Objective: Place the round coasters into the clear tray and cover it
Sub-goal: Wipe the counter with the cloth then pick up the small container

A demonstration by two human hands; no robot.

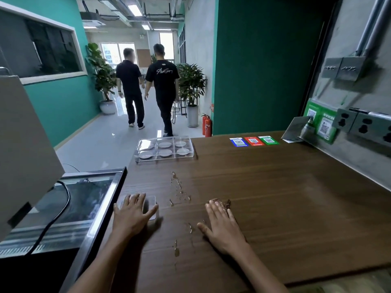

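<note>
While 6 round coasters (164, 152) fill the clear tray (191, 155), both hands' grips lie flat, open, holding nothing.

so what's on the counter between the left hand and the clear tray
In the head view, only a trail of spilled liquid drops on bare wood lies between the left hand and the clear tray.

Left hand (132, 212) palm down, fingers spread and extended forward, right hand (221, 224) flat likewise, fingers together, thumb out to the side, both bare forearms reaching forward, well apart
</note>
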